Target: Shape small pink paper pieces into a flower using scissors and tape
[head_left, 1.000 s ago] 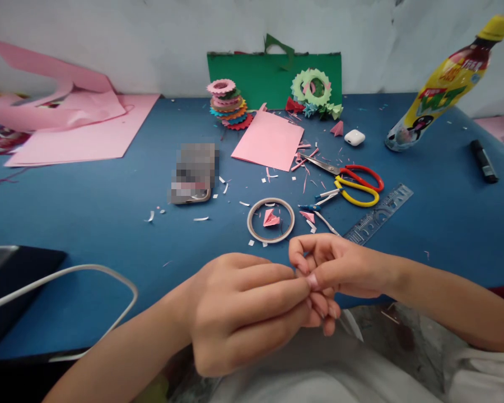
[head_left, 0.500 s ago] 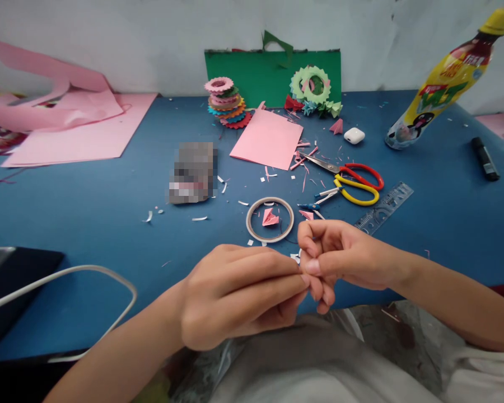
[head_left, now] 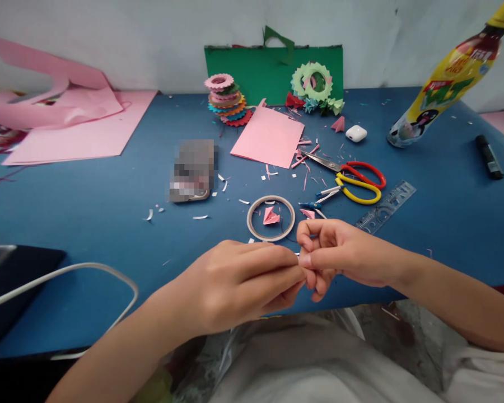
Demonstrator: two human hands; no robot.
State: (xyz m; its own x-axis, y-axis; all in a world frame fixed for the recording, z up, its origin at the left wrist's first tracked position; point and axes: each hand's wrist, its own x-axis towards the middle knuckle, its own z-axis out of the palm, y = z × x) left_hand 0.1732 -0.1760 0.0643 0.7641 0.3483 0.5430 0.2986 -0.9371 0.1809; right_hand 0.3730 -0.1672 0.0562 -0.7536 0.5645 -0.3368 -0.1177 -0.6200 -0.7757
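My left hand [head_left: 247, 280] and my right hand [head_left: 334, 252] meet fingertip to fingertip over the table's near edge. Both are closed in a pinch, and whatever lies between the fingers is hidden. Just beyond them a roll of double-sided tape [head_left: 251, 226] lies flat, with a folded pink paper piece [head_left: 271, 216] inside its ring. Another small pink paper piece [head_left: 308, 214] sits by my right fingers, near a blue and white compass [head_left: 309, 205]. A clear ruler [head_left: 386, 207] and scissors with red and yellow handles [head_left: 361, 182] rest beyond my right hand.
Pink square paper [head_left: 269, 137] lies mid-table among paper scraps. Behind stand a stack of toothed paper rings [head_left: 227, 101] and a green board [head_left: 260, 73]. A tall bottle [head_left: 445, 84], a white earbud case [head_left: 356, 133] and a black marker [head_left: 488, 157] are right. A white cable [head_left: 96, 267] curves at left.
My left hand has shifted slightly up and its fingers have bent a little. The right hand stays nearly in place, still pinching. The view has tilted very slightly.
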